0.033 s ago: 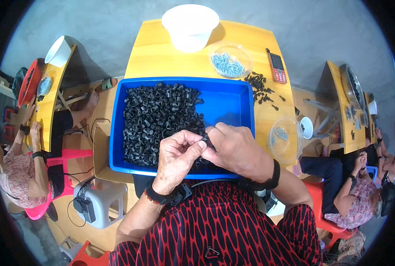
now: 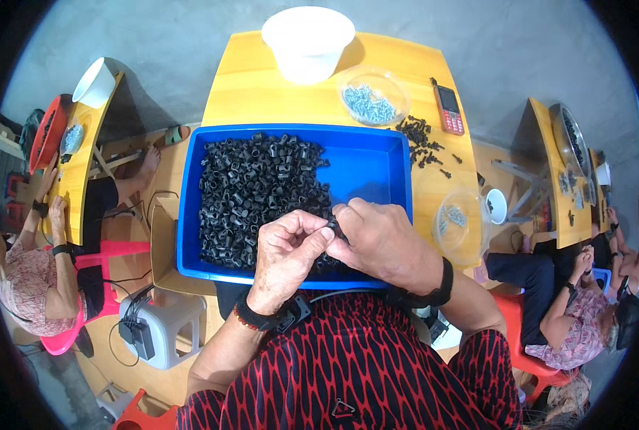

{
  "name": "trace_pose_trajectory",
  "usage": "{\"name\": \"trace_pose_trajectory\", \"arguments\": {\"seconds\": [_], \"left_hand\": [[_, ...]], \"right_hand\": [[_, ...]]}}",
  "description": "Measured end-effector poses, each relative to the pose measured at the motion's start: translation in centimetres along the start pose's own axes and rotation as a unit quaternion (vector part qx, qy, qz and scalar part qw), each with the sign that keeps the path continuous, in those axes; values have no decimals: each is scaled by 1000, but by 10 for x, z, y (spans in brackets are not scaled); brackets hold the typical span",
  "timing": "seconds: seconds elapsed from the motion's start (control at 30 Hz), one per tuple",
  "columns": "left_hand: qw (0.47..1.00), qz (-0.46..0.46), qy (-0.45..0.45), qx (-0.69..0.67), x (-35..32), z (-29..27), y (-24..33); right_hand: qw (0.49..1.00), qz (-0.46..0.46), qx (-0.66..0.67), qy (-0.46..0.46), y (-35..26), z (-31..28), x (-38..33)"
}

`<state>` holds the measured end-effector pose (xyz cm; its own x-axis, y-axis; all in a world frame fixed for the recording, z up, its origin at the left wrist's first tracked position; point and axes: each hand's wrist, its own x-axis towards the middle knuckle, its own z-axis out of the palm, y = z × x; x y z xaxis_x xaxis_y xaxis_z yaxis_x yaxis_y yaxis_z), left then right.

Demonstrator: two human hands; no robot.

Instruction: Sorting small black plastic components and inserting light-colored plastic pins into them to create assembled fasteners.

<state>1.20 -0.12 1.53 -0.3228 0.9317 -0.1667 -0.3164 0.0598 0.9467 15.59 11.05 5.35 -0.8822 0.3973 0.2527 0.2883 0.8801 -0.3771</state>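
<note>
Over the near edge of the blue tray (image 2: 296, 130), my left hand (image 2: 285, 252) and my right hand (image 2: 385, 242) meet, both closed. A small black plastic part (image 2: 338, 230) shows between their fingertips, mostly covered by the fingers. My left thumb and forefinger pinch at its left side, while my right fingers curl round it from the right. Beneath and left of my hands, many loose black plastic fittings (image 2: 255, 190), short and tube-like, fill the tray's left and middle. The tray's blue bottom shows at the far right.
Behind the tray stand a white bucket (image 2: 308, 43) and a clear bowl of silvery screws (image 2: 368, 104). Small black pieces (image 2: 420, 140) and a red phone (image 2: 448, 109) lie right, above a clear container (image 2: 460, 221) with screws. Other people sit at tables on both sides.
</note>
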Motion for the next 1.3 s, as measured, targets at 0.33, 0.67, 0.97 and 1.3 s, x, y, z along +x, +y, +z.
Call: {"name": "trace_pose_trajectory", "arguments": {"seconds": [0.33, 0.67, 0.97, 1.3], "left_hand": [[996, 61, 19, 58, 3, 3, 0], [990, 59, -31, 121, 3, 3, 3], [993, 58, -24, 104, 4, 1, 0], [998, 50, -25, 41, 4, 4, 2]], "right_hand": [[998, -47, -44, 13, 3, 7, -1], [998, -47, 18, -35, 13, -3, -3], [999, -19, 34, -9, 10, 11, -9], [999, -17, 34, -8, 10, 7, -7]]}}
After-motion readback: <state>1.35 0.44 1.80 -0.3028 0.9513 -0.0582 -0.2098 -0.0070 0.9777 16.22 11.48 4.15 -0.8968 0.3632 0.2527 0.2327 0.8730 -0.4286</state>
